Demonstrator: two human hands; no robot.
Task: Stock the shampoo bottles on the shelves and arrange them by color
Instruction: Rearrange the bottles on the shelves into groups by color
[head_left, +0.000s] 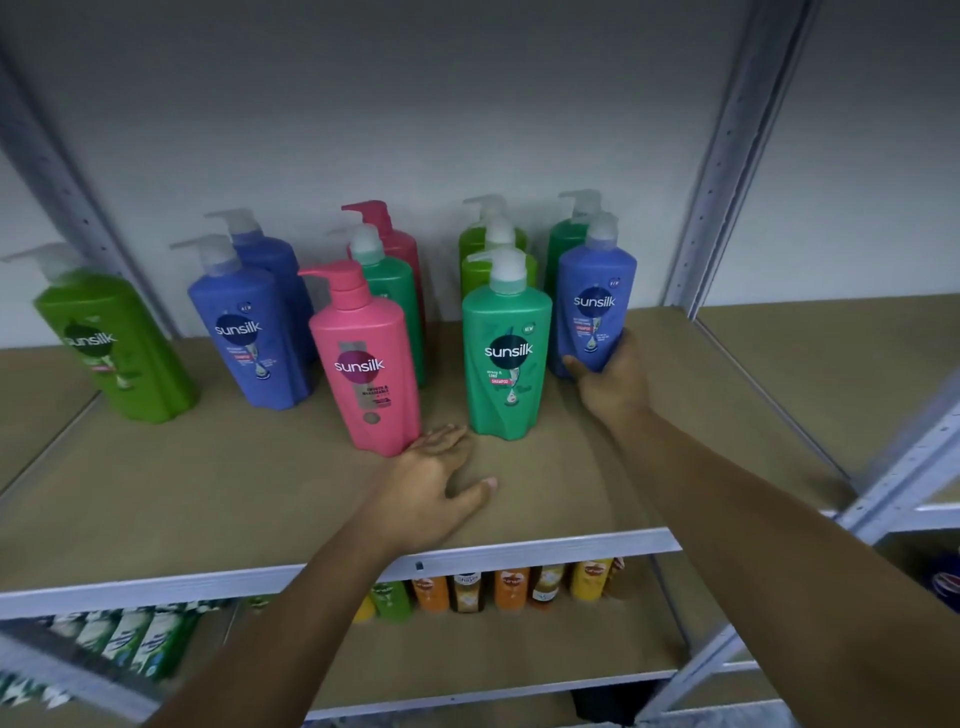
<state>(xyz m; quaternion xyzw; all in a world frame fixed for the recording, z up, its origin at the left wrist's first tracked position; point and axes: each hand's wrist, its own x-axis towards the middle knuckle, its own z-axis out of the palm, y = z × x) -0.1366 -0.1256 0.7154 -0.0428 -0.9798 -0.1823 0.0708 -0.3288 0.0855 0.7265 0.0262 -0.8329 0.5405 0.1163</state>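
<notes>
The right hand grips the lower body of the blue bottle, which stands on the shelf just right of the teal bottle. This is probably for regrouping, since the colours stand mixed. The left hand lies open, front-left of the teal bottle, beside the pink bottle. The labels read "sunsilk"; the teal bottle adds "SHAMPOO".

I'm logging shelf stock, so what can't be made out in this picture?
Head view only.
Label of rear pink bottle: behind the green bottle.
Labels of light green bottles: behind the front teal bottle.
Base of right blue bottle: covered by the gripping right hand.
Tops of lower-shelf bottles: cut off by the shelf rail; labels too small.
</notes>
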